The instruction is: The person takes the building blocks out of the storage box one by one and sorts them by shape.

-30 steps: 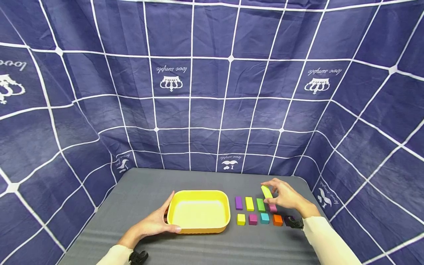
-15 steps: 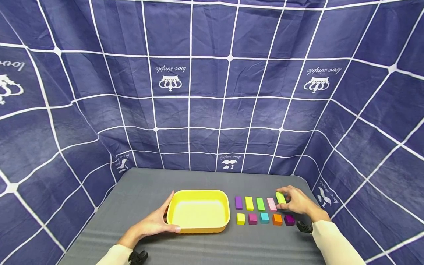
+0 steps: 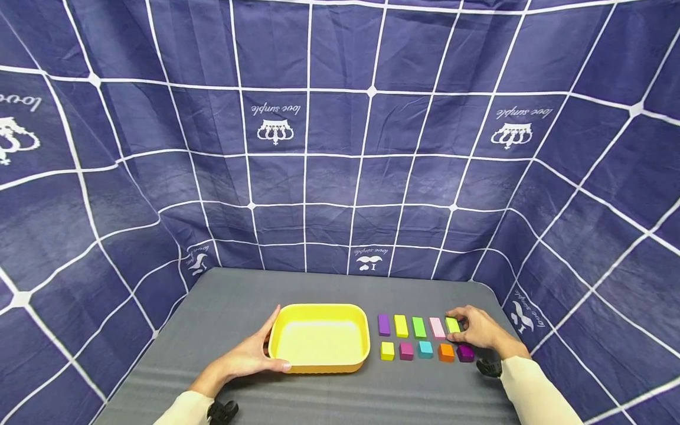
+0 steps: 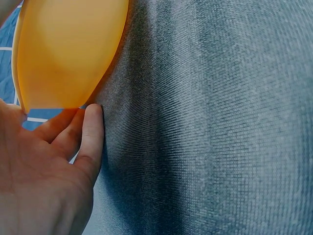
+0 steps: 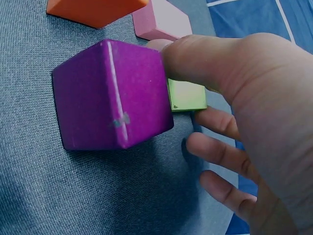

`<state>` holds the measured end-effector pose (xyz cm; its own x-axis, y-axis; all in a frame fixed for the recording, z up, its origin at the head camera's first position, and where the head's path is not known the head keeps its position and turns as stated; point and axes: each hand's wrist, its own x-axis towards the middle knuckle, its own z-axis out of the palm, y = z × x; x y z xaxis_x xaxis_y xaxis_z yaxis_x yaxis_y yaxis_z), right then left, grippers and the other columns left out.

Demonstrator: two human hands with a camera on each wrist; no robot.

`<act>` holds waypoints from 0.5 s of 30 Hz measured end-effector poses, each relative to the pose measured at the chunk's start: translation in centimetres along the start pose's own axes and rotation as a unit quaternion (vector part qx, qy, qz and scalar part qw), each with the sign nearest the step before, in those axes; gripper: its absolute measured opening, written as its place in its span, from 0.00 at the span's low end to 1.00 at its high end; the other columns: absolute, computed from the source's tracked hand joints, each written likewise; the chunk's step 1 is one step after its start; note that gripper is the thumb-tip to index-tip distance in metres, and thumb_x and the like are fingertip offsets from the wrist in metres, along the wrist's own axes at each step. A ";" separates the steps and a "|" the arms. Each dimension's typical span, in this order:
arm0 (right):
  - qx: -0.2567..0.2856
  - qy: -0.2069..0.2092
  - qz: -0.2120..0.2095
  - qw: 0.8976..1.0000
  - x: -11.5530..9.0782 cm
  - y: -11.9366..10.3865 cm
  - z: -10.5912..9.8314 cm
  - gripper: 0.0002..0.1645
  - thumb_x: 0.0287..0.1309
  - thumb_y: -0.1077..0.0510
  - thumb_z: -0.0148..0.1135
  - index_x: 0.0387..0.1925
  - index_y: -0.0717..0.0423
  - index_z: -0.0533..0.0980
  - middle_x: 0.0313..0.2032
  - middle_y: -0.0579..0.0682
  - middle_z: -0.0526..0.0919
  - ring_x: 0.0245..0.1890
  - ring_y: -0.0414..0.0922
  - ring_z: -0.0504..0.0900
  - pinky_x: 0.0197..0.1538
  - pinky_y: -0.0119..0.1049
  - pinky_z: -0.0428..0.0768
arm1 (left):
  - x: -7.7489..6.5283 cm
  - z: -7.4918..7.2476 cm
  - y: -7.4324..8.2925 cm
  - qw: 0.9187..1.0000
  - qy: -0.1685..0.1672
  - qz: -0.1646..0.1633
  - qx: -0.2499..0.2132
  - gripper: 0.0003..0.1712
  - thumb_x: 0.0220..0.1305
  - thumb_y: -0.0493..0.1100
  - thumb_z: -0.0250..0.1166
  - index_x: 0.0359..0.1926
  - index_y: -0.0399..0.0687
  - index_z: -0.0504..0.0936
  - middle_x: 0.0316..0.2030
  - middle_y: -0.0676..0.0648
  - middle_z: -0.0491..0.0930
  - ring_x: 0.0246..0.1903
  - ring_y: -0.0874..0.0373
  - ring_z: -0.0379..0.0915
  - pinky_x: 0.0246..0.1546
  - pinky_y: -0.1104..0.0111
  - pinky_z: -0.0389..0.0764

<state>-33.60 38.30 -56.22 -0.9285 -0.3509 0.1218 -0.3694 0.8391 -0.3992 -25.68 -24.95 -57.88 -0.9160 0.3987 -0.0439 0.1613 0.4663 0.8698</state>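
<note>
A yellow plastic tray (image 3: 319,368) lies on the grey cloth. My left hand (image 3: 245,358) grips its left end, thumb on the near wall and fingers at the far corner; in the left wrist view, fingertips meet the tray's wall (image 4: 68,54). To the right, my right hand (image 3: 477,328) pinches a lime-green rectangular block (image 3: 453,325) between thumb and fingers at the right end of the back row. The right wrist view shows this lime block (image 5: 188,96) down on the cloth, partly hidden by a purple cube (image 5: 112,98) and the thumb.
Left of the lime block stand pink (image 3: 438,328), green (image 3: 419,327), yellow (image 3: 401,326) and purple blocks (image 3: 384,325). A front row holds a yellow cube (image 3: 387,351), magenta cube (image 3: 406,352), teal cube (image 3: 425,350) and orange cube (image 3: 446,353). Blue gridded cloth (image 3: 340,177) surrounds the table.
My right hand has carried the lime-green block rightward past the pink block and lowered it to the cloth beside it. My left hand and the tray have stayed put.
</note>
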 end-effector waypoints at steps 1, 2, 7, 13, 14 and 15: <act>0.002 0.001 0.001 1.000 -0.1 0.0 0.0 0.37 0.53 0.50 0.93 0.62 0.60 0.90 0.44 0.50 0.91 0.38 0.38 0.80 0.42 0.33 0.79 | 0.0 0.0 0.0 1.000 -0.001 -0.001 0.001 0.88 0.58 0.50 0.93 0.98 0.51 0.33 0.90 0.27 0.59 0.74 0.42 0.79 0.64 0.78 0.80; 0.004 0.002 0.001 1.000 -0.2 -0.1 0.0 0.37 0.53 0.50 0.93 0.62 0.60 0.90 0.45 0.51 0.91 0.38 0.38 0.81 0.42 0.33 0.79 | 0.0 0.0 0.0 1.000 -0.001 -0.003 0.002 0.88 0.59 0.51 0.93 0.98 0.51 0.33 0.91 0.27 0.58 0.75 0.42 0.79 0.65 0.78 0.80; 0.001 0.005 0.001 1.000 -0.4 0.0 -0.2 0.35 0.53 0.52 0.92 0.61 0.59 0.91 0.45 0.51 0.92 0.37 0.39 0.80 0.41 0.33 0.78 | 0.1 0.1 0.1 1.000 0.000 -0.010 0.009 0.89 0.58 0.52 0.93 0.98 0.51 0.33 0.91 0.28 0.57 0.77 0.41 0.78 0.66 0.77 0.79; -0.001 0.014 0.009 1.000 -0.7 -0.1 -0.4 0.36 0.54 0.51 0.92 0.62 0.60 0.90 0.47 0.55 0.91 0.38 0.41 0.81 0.41 0.34 0.78 | 0.2 0.1 0.0 1.000 -0.001 -0.013 0.012 0.89 0.58 0.53 0.93 0.98 0.51 0.32 0.91 0.28 0.58 0.78 0.40 0.77 0.66 0.77 0.79; -0.001 0.018 0.014 1.000 -0.7 -0.2 -0.5 0.36 0.54 0.51 0.92 0.62 0.60 0.90 0.48 0.56 0.91 0.38 0.42 0.81 0.41 0.34 0.78 | 0.3 0.1 0.0 1.000 -0.001 -0.012 0.011 0.89 0.58 0.53 0.93 0.98 0.51 0.32 0.91 0.28 0.58 0.78 0.39 0.77 0.66 0.77 0.79; -0.001 0.023 0.019 1.000 -0.8 -0.4 -0.6 0.36 0.55 0.50 0.91 0.62 0.60 0.90 0.49 0.56 0.91 0.39 0.42 0.81 0.42 0.35 0.78 | 0.3 0.1 -0.1 1.000 -0.002 -0.011 0.011 0.89 0.58 0.53 0.93 0.97 0.51 0.32 0.91 0.28 0.58 0.78 0.40 0.77 0.65 0.78 0.79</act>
<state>-32.74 38.50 -55.66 -0.9426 -0.2991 0.1483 -0.3338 0.8520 -0.4032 -25.89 -24.81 -57.99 -0.9182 0.3907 -0.0655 0.1481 0.4918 0.8580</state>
